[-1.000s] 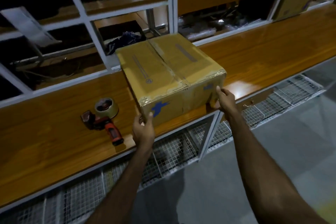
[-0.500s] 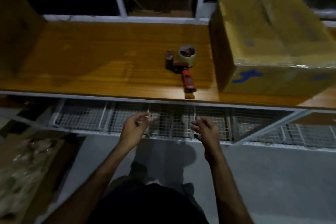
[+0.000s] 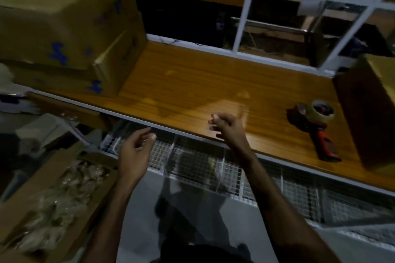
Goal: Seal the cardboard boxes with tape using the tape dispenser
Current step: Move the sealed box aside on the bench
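The tape dispenser (image 3: 316,128) lies at right, handle toward the bottom. Both hands (image 3: 135,151) (image 3: 229,129) hold nothing, fingers loose. Right box (image 3: 367,111) is cut off.

Packing/storeroom: stacked cardboard boxes (image 3: 64,28), wooden bench (image 3: 192,92), white metal racking (image 3: 243,17), tape dispenser (image 3: 318,121).
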The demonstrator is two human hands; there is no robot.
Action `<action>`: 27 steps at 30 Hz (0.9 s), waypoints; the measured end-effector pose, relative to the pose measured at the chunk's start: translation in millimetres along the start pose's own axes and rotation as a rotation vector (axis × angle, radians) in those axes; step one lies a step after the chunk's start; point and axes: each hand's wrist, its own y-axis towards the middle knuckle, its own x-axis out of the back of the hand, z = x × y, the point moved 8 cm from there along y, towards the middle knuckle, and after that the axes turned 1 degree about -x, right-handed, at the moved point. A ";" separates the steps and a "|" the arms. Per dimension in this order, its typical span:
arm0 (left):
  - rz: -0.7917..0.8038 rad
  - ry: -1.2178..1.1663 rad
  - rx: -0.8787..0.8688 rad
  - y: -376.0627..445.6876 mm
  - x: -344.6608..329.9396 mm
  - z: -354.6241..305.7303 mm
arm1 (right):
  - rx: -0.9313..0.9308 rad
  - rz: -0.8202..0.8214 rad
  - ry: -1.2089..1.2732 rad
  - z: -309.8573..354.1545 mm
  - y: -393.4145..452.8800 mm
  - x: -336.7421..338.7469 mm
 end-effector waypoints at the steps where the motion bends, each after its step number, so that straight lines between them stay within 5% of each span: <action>1: -0.024 -0.015 -0.013 12.9 14.8 -6.1 | 0.026 0.027 -0.028 16.2 13.7 -18.9; 12: -0.186 -0.064 -0.176 146.2 98.7 -76.8 | 0.388 0.186 -0.264 184.5 194.3 -166.3; 19: -0.358 -0.025 -0.184 219.3 111.9 -100.2 | 0.373 0.291 -0.167 269.4 332.2 -231.1; 27: -0.946 -0.020 -0.298 229.7 137.6 -120.7 | 0.324 0.327 -0.284 322.3 487.8 -289.5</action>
